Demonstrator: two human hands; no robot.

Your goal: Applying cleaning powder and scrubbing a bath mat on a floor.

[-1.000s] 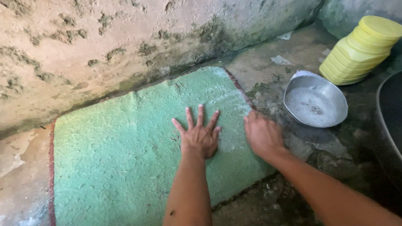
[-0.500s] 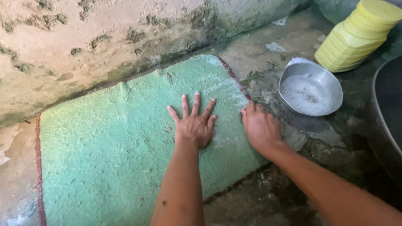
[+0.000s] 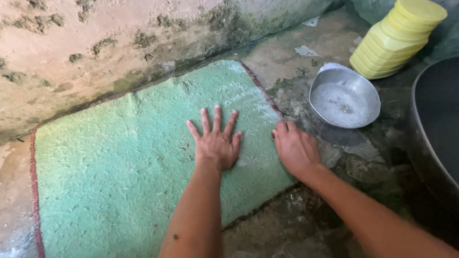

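While pressed flat on the green mat (image 3: 119,174) near its right edge, left hand (image 3: 216,144) fingers splayed, gripping nothing — right hand (image 3: 295,148) curled over that edge; mat spread on wet floor (image 3: 285,238) along wall (image 3: 99,41).

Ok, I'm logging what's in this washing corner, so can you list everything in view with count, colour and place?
mat: one, green with a dark red edge, wet, flat on the floor against the wall
bowl: one, silver metal, holding soapy water, on the floor right of the mat
ribbed container: one, yellow, leaning in the far right corner
basin: one, dark, at the right edge, only partly in view
wall: one, pinkish plaster with dark green stains, behind the mat
floor: bare concrete, wet and stained
left hand: flat on the mat, fingers spread
right hand: at the mat's right edge, fingers curled at the border
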